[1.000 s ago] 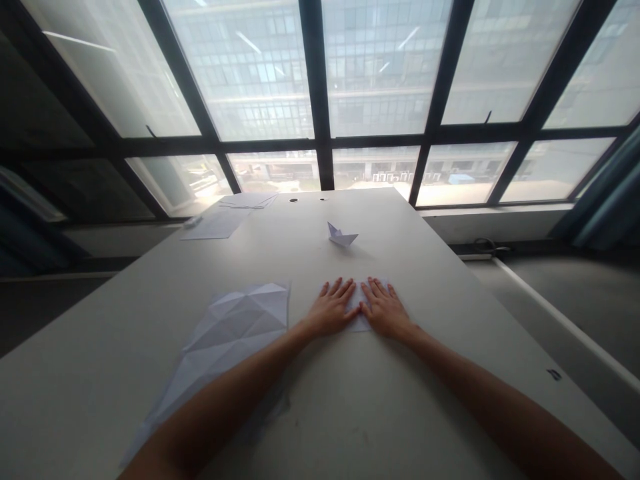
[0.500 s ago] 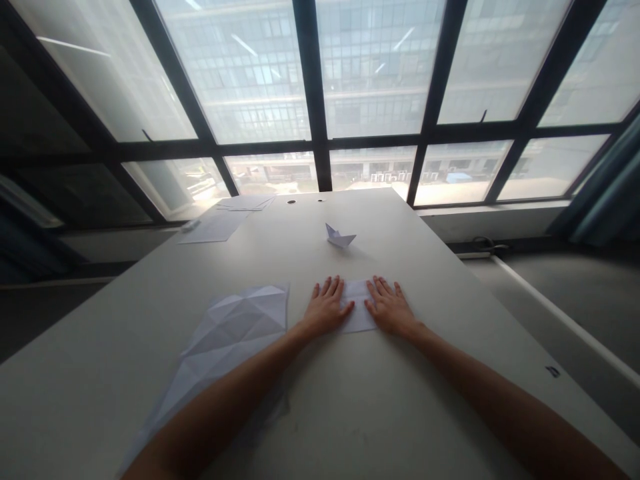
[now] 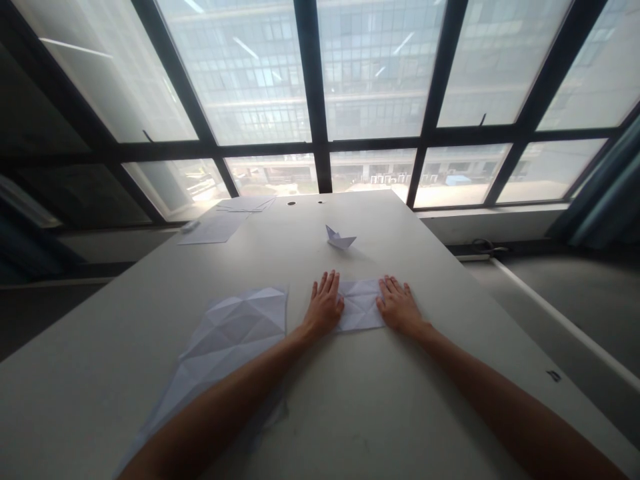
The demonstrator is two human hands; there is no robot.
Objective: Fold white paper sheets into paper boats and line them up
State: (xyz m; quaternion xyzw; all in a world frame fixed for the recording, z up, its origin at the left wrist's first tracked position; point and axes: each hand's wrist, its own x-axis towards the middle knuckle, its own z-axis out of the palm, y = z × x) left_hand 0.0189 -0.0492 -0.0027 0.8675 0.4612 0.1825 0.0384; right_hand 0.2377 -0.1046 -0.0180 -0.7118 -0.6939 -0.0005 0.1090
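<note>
A small creased white paper [image 3: 360, 305] lies flat on the grey table [image 3: 350, 413] in front of me. My left hand [image 3: 324, 305] rests palm down on its left edge, fingers stretched out. My right hand [image 3: 399, 307] lies flat on its right edge, fingers spread too. Neither hand grips anything. A folded paper boat [image 3: 340, 238] stands farther back, beyond both hands.
A large creased sheet [image 3: 227, 347] lies left of my left arm. Flat sheets [image 3: 220, 223] sit at the far left corner, near two round holes in the tabletop. The table's right edge drops to the floor. Tall windows fill the back.
Both hands have slid apart from the paper's middle to its left and right edges, uncovering its creased surface.
</note>
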